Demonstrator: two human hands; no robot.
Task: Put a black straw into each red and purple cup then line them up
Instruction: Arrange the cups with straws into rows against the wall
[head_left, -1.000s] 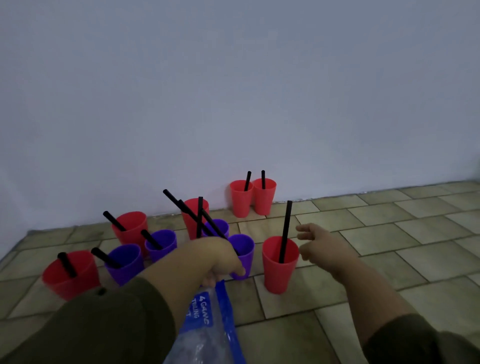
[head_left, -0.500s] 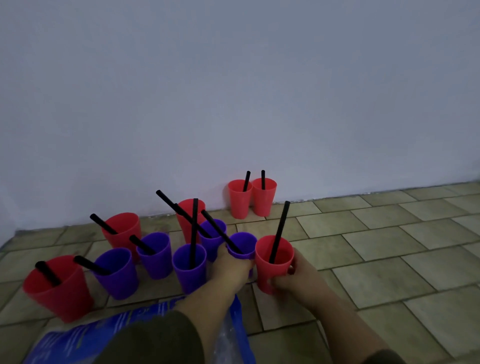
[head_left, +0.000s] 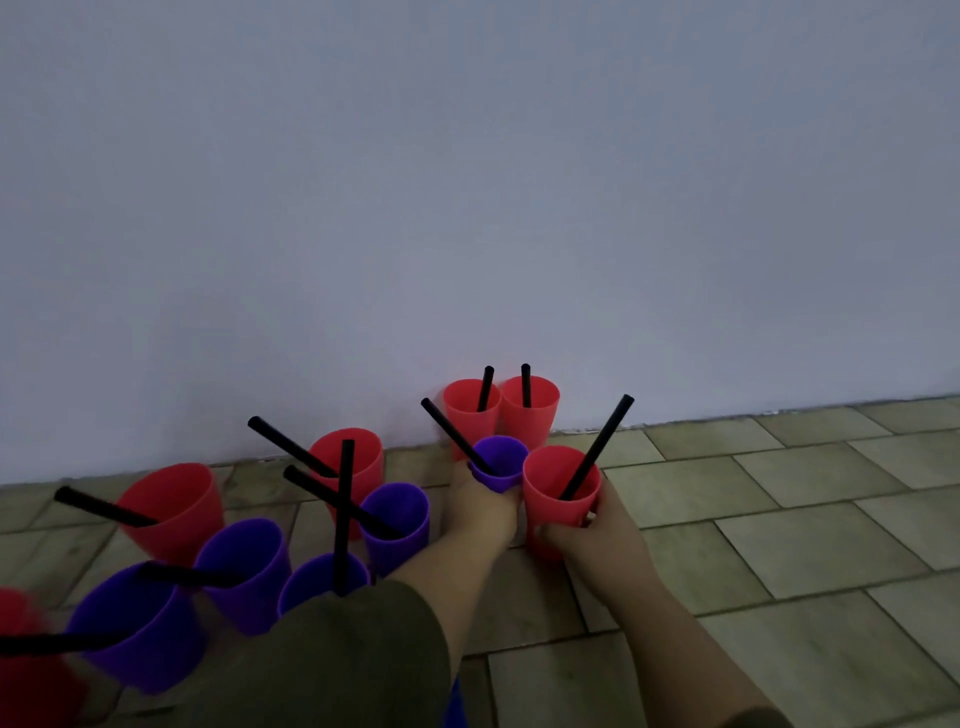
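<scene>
I see the wall (head_left: 467, 182), tiled floor (head_left: 779, 519), cups clustered left, two red ones at the wall. Left hand (head_left: 483, 506) wraps purple cup (head_left: 500, 462), right hand (head_left: 589, 538) wraps red cup (head_left: 561, 491), straws in both. No legible writing.

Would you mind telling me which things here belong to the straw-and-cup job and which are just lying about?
Part of the job:
- purple cup in the left hand
- red cup in the right hand
- two red cups by the wall
- remaining red and purple cups at left
- black straws

Just lying about:
- blue packaging at the bottom edge
</scene>
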